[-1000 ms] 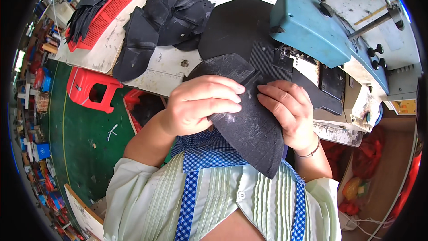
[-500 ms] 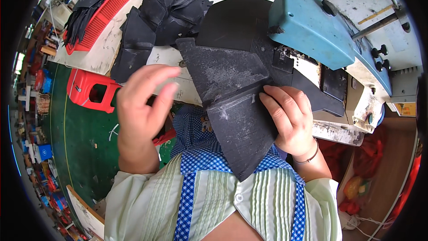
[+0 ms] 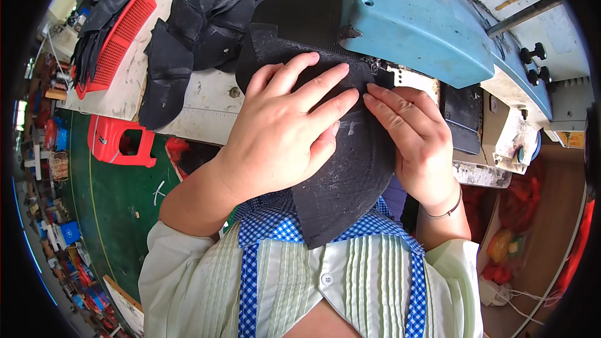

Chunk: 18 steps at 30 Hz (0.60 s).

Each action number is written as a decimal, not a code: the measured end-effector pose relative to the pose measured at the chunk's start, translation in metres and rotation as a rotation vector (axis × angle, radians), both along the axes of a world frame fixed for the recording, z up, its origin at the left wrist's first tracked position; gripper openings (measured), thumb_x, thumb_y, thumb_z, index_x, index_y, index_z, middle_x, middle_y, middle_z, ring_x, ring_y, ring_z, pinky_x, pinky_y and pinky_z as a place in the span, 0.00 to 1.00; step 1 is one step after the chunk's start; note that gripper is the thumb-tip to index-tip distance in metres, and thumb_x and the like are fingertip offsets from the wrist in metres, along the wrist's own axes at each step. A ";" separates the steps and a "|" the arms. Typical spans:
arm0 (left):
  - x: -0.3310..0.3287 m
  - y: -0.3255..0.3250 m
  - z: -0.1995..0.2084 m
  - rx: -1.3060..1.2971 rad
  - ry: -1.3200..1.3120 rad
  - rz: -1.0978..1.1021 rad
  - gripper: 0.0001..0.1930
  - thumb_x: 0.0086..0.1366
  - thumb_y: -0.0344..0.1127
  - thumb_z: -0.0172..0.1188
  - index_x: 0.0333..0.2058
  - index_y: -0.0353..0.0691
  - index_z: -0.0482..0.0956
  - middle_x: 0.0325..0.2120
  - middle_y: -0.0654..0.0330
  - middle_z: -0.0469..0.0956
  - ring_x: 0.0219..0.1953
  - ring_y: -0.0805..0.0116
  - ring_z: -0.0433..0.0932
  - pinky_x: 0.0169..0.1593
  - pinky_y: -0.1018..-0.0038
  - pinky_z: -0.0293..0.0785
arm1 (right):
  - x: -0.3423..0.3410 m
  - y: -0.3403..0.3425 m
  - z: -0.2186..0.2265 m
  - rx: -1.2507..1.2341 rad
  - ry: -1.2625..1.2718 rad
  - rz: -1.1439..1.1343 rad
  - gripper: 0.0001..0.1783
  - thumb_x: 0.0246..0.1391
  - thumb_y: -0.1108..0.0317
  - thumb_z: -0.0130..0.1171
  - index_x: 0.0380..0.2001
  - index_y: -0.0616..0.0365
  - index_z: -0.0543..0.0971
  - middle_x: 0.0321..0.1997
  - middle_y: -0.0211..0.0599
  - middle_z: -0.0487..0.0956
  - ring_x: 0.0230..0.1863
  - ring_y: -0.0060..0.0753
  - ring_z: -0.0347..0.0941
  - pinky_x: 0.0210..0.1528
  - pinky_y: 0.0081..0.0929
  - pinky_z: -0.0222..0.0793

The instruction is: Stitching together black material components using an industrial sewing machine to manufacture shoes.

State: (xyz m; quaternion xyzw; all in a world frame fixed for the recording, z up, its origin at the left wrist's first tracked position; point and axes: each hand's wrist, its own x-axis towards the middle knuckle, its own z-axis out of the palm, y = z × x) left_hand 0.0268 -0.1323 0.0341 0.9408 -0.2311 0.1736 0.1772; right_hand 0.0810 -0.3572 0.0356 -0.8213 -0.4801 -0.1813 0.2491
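A black flat piece of leather-like material (image 3: 341, 175) lies under both my hands, its pointed lower end hanging toward my apron. My left hand (image 3: 288, 119) rests across it with fingers spread. My right hand (image 3: 413, 131) holds its right edge, fingers together and the thumb hidden. The piece's upper edge is beside the working head of a blue machine (image 3: 419, 31). Behind it lies a larger black sheet (image 3: 307, 9). Part of the piece is hidden under my left hand.
Similar black pieces (image 3: 219, 31) lie fanned on the white table (image 3: 206, 109) at the left. A red basket (image 3: 125, 37) with more black pieces stands at the far left. Below the table is a red plastic stool (image 3: 122, 141). A shelf compartment (image 3: 557, 213) is at the right.
My left hand has come from the air at the left down onto the black piece. The piece has moved toward the machine head. My right hand stays at its right edge.
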 end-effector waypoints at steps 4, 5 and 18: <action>0.012 0.003 -0.002 -0.002 0.021 -0.038 0.21 0.59 0.30 0.61 0.53 0.43 0.82 0.62 0.58 0.75 0.62 0.48 0.71 0.65 0.53 0.63 | 0.003 0.000 -0.002 -0.001 0.001 -0.012 0.29 0.37 0.76 0.60 0.48 0.71 0.83 0.52 0.51 0.83 0.48 0.48 0.78 0.53 0.38 0.78; 0.013 0.003 -0.002 -0.002 0.023 -0.039 0.21 0.59 0.30 0.61 0.53 0.43 0.82 0.62 0.58 0.75 0.62 0.48 0.71 0.65 0.53 0.63 | 0.003 0.000 -0.002 0.005 0.007 -0.015 0.29 0.37 0.77 0.61 0.48 0.71 0.83 0.51 0.51 0.83 0.48 0.48 0.78 0.53 0.38 0.78; 0.020 0.008 0.001 0.032 0.040 -0.091 0.22 0.58 0.30 0.59 0.54 0.43 0.82 0.62 0.55 0.75 0.64 0.47 0.70 0.67 0.53 0.61 | 0.003 0.000 -0.006 0.061 -0.018 -0.029 0.29 0.31 0.76 0.61 0.44 0.71 0.84 0.48 0.49 0.84 0.47 0.47 0.79 0.50 0.37 0.79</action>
